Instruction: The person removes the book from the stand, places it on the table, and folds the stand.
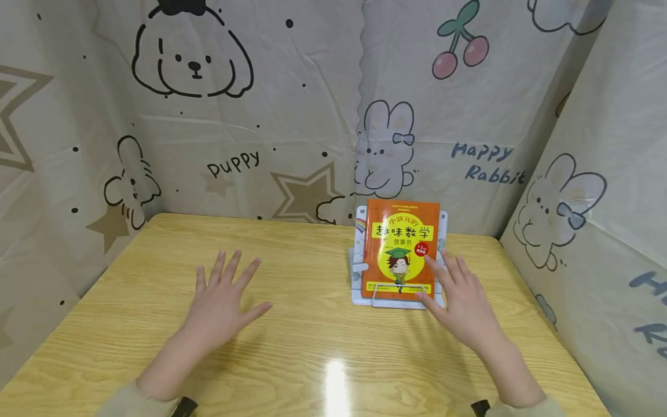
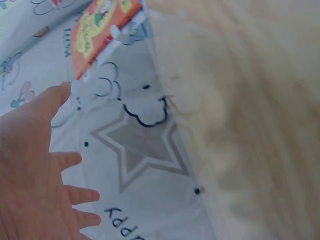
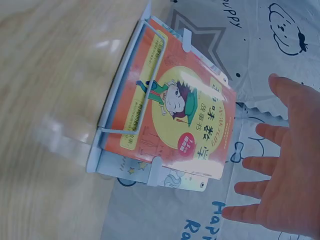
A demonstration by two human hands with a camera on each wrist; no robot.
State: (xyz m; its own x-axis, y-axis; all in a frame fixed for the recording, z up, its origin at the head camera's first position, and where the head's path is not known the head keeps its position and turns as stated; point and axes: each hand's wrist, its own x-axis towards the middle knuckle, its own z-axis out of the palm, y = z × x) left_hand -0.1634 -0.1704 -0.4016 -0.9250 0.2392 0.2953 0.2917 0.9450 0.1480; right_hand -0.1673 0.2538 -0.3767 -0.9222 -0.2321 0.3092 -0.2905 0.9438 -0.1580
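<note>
An orange book [image 1: 375, 249] with a yellow circle and a cartoon child in a green cap leans on a pale book stand [image 1: 357, 289]. A wire bar crosses its lower front, and small clips sit at the stand's sides in the right wrist view. My right hand [image 1: 466, 304] is spread just right of the book, its fingers overlapping the stand's right edge in the head view; I cannot tell whether they touch. To the left, my left hand [image 1: 216, 307] is spread over the wooden table, holding nothing. In the left wrist view the book [image 2: 100, 32] is partly cut off.
A light wooden table [image 1: 302, 272] lies under both hands. Pale curtains [image 1: 312, 116] printed with puppies, rabbits, stars and cherries hang behind it and along both sides. Glare shows on the table's near middle. Dark bands are at both sleeve cuffs.
</note>
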